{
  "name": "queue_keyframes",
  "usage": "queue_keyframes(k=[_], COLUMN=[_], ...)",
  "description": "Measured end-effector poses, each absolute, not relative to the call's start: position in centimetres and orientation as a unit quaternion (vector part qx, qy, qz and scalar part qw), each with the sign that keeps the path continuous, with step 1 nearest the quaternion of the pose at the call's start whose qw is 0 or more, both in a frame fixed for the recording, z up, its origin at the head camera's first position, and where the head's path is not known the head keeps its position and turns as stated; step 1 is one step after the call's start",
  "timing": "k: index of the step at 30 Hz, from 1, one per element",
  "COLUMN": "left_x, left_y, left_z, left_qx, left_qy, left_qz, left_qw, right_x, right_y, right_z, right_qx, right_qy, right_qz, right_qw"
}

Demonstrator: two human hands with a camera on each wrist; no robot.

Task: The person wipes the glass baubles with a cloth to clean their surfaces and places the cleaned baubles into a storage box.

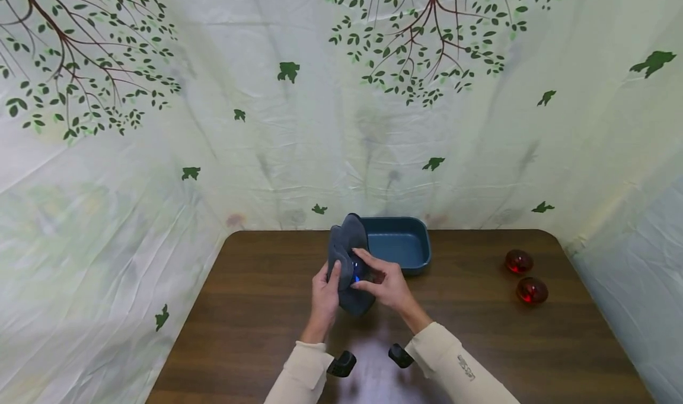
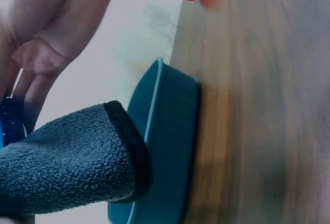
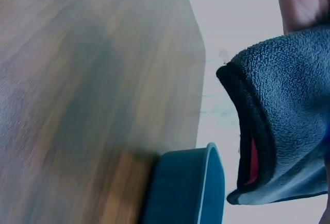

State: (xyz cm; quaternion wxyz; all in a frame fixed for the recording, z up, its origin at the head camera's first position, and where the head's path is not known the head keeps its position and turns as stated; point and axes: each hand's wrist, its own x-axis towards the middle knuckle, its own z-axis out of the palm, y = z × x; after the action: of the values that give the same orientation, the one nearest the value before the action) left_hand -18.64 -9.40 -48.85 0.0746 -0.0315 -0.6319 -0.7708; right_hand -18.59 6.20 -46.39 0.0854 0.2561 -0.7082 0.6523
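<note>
Grey fleece pouch (image 1: 348, 255) held upright above the worktop (image 1: 256, 309), centre of the head view, just at 9 o'clock of the teal tray (image 1: 397, 244). Left hand (image 1: 325, 294) is wrapped round the pouch's lower left edge, thumb laid up its front. Right hand (image 1: 386, 279) is set against the pouch's front at 3 o'clock, fingers curled in a pinch on a small blue object (image 1: 356, 272) at the fold; whether that object is going in or coming out cannot be told.

Progress, as judged: work is midway. The pouch is lifted and gripped by both hands, and the blue object is only partly covered by fleece. The tray appears bare inside as far as it is shown. Two red glossy objects (image 1: 525, 276) are left untouched well apart at 3 o'clock on the worktop, one just behind the other.

Pouch appearance: thick, nubbly grey fleece, soft and slumping, edged with a darker bound rim (image 2: 129, 147). In the right wrist view the mouth is seen gaping slightly, a strip of red lining or content (image 3: 253, 162) being visible inside. In the left wrist view the pouch (image 2: 62, 162) is seen hanging in front of the tray's wall (image 2: 170, 147), contact not certain
</note>
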Motion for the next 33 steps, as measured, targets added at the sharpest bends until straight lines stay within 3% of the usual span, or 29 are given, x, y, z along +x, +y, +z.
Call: queue_keyframes(k=[4,10,18,20,26,30,33], left_x=[-18.6,-18.3,-18.0,-18.1,-17.8,-17.6,-17.5], left_y=[-9.1,-9.0,-8.8,-8.8,-9.0,-8.9,-8.8], left_z=[-48.8,-48.8,-48.8,-48.8,-48.9,-48.9,-48.7], left_qx=[-0.055,-0.115,-0.069,-0.040,-0.010,-0.025,-0.058], left_qy=[-0.644,-0.670,-0.648,-0.627,-0.615,-0.623,-0.631], left_qz=[-0.760,-0.730,-0.752,-0.773,-0.787,-0.780,-0.771], left_qw=[0.070,0.068,0.096,0.090,0.050,0.048,0.057], right_x=[-18.4,-18.1,-19.0,-19.5,-19.8,-19.6,-19.4], right_y=[6.4,6.5,7.0,7.3,8.0,7.8,7.4], right_z=[-46.0,-45.2,-46.9,-48.0,-48.5,-48.5,-48.5], right_qx=[0.220,0.108,0.181,0.216,0.282,0.258,0.197], right_qy=[-0.721,-0.711,-0.739,-0.746,-0.767,-0.767,-0.754], right_qz=[0.650,0.694,0.648,0.630,0.560,0.571,0.617], right_qw=[0.099,0.036,0.010,0.024,0.137,0.139,0.107])
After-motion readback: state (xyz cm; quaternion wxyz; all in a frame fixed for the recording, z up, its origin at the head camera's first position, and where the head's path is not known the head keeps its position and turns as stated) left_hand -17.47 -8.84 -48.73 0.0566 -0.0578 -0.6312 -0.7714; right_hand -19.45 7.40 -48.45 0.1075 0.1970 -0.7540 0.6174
